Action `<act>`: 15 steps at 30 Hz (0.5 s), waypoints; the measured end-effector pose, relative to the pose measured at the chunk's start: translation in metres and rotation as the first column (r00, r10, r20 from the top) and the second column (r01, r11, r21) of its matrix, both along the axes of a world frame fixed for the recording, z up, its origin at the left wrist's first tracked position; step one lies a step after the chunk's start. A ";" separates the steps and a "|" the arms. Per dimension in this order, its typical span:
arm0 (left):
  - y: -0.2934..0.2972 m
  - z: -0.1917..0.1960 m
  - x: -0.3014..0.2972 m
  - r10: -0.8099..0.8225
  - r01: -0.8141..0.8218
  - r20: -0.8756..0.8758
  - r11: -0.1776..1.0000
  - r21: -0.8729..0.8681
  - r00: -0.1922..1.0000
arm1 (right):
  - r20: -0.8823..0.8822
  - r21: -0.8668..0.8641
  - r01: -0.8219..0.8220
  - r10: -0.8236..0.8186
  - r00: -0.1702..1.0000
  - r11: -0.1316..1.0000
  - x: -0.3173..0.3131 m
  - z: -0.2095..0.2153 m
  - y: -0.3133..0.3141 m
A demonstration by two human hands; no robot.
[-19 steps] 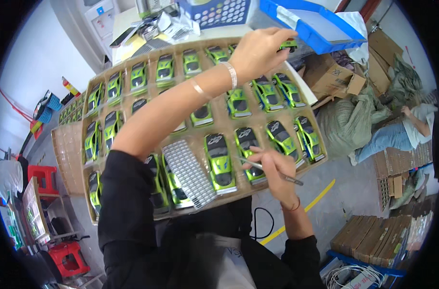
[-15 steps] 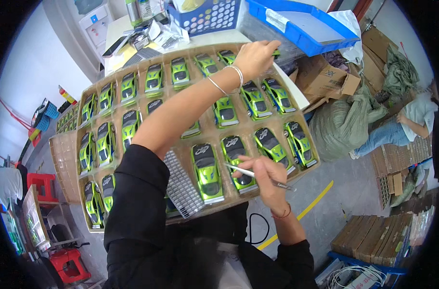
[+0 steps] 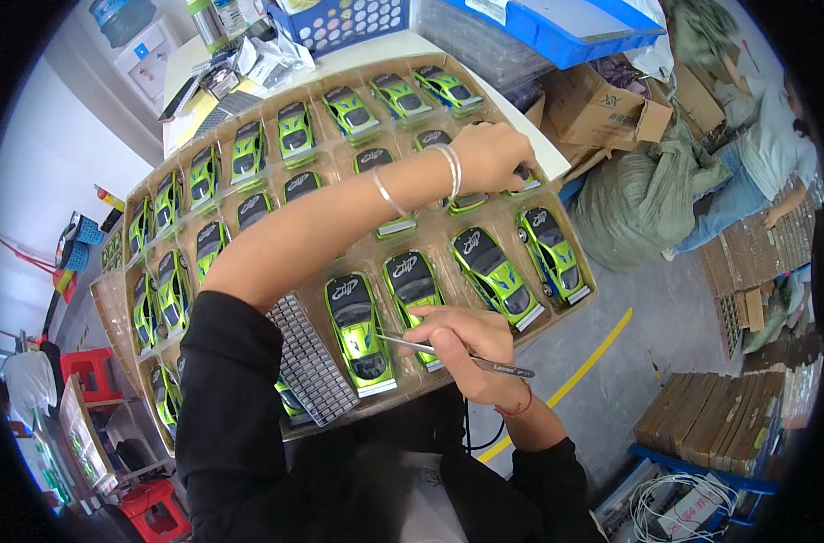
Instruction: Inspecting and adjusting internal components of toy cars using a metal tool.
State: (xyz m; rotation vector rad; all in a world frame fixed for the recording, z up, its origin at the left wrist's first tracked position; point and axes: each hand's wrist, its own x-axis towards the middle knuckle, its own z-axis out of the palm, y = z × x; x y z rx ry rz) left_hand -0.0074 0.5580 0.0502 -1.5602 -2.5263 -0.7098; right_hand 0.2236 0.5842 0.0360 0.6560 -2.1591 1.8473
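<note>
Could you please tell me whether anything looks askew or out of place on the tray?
Yes: the gridded sheet lies slantwise across the front row of the brown tray, partly covering a green toy car. That looks odd: cars to its right carry no sheet.

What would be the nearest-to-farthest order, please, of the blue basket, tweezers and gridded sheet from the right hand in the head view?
1. Tweezers: held in the right hand.
2. Gridded sheet: to its left.
3. Blue basket: beyond the cars, near the top.
</note>
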 end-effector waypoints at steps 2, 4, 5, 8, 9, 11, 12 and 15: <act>0.000 -0.001 -0.005 -0.040 0.040 0.021 0.999 -0.025 0.999 | 0.026 0.020 -0.019 0.018 0.999 1.000 0.000 0.003 0.000; 0.003 0.009 -0.008 -0.101 0.103 0.020 0.968 -0.230 0.995 | 0.058 0.040 -0.020 0.017 0.998 0.999 0.000 0.004 0.001; 0.006 0.012 -0.005 -0.096 0.101 0.030 0.959 -0.264 0.995 | 0.040 0.055 -0.007 0.004 0.999 0.998 0.000 0.004 0.002; 0.012 0.015 -0.006 -0.132 0.131 0.024 0.918 -0.373 0.991 | 0.065 0.056 -0.012 0.008 0.998 0.998 0.001 0.004 -0.001; 0.014 0.019 -0.004 -0.156 0.158 0.040 0.892 -0.424 0.987 | 0.053 0.061 -0.012 0.008 0.999 0.998 0.001 0.004 0.000; 0.015 0.029 -0.001 -0.149 0.155 0.048 0.885 -0.439 0.988 | 0.091 0.056 0.002 -0.007 0.996 0.998 0.004 0.004 0.000; 0.014 0.031 0.000 -0.147 0.155 0.052 0.877 -0.455 0.988 | 0.095 0.055 -0.003 -0.003 0.995 0.999 0.005 0.004 0.000; 0.010 0.028 0.015 -0.107 0.065 -0.088 0.919 -0.388 0.990 | 0.103 0.061 -0.001 -0.006 0.995 0.998 0.006 0.002 0.000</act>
